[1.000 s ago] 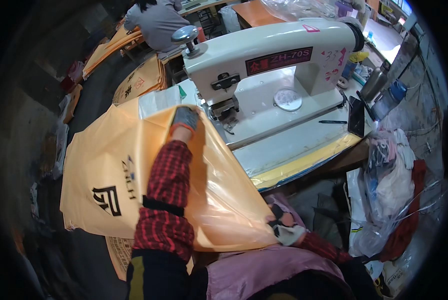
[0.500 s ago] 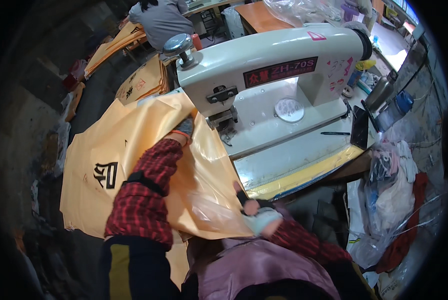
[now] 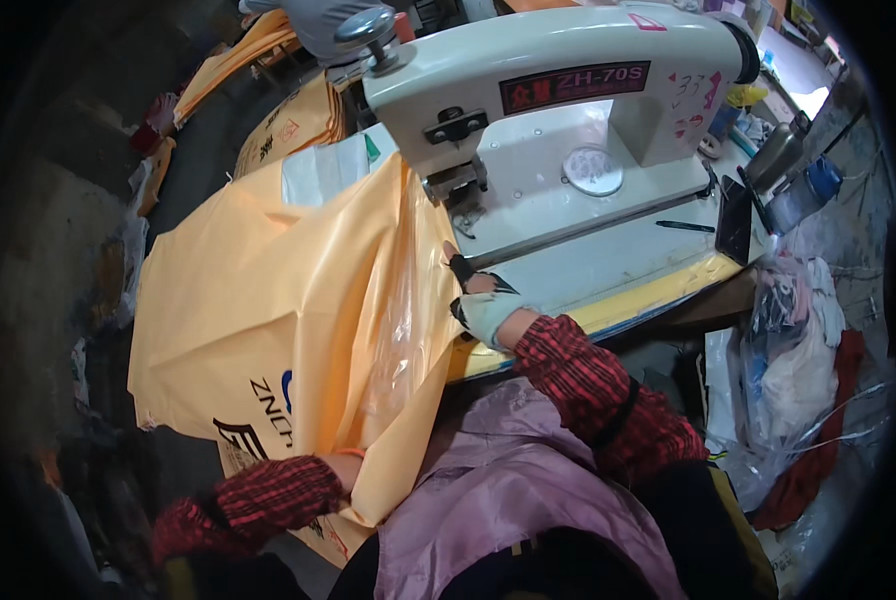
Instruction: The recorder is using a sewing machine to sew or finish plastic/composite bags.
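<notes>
A large tan woven sack (image 3: 238, 290) with dark lettering and a clear plastic liner (image 3: 398, 350) drapes off the left of a white sewing machine (image 3: 608, 60). Its top edge lies close to the needle area (image 3: 458, 185). My right hand (image 3: 486, 305), in a pale glove with black wraps and bare fingertips, grips the sack's right edge just in front of the needle area. Low on the left, my left hand (image 3: 348, 468) reaches under a fold of the sack. Only its wrist, with an orange band, shows; the fingers are hidden.
A pen (image 3: 686, 226), a dark phone (image 3: 734, 220) and a round white disc (image 3: 593, 171) lie on the machine bed. Bottles (image 3: 778, 155) stand at the right. Stacked tan sacks (image 3: 293, 125) lie behind on the left; another person (image 3: 318, 30) sits beyond.
My left hand has come down from near the needle to the sack's lower part. My right hand has moved up along its edge toward the needle. The view has tilted downward.
</notes>
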A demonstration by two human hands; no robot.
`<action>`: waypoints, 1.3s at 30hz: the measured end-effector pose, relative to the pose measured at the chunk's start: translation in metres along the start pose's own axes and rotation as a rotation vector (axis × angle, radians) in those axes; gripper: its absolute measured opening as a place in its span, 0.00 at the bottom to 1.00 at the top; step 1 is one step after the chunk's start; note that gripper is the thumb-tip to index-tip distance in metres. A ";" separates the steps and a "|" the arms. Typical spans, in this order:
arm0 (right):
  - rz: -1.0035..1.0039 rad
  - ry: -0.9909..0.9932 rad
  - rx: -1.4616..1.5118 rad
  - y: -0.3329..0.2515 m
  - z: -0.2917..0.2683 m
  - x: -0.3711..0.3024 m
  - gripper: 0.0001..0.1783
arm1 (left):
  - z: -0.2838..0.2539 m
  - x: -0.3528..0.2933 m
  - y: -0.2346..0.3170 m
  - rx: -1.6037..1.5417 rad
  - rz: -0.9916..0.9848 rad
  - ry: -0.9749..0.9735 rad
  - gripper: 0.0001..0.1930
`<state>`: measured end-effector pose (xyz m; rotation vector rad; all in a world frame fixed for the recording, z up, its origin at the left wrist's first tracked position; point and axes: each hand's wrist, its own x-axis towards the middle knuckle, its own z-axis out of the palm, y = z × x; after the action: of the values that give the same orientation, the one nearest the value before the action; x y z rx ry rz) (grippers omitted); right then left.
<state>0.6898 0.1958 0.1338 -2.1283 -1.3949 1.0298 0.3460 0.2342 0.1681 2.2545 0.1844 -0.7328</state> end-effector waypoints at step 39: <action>0.051 0.198 0.172 -0.006 0.025 -0.082 0.32 | -0.094 0.051 0.137 0.459 0.132 -0.238 0.26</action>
<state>0.6483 0.1224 0.1512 -2.0852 -1.1240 0.8953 0.4772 0.1980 0.2766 2.5456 -0.2723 -1.0459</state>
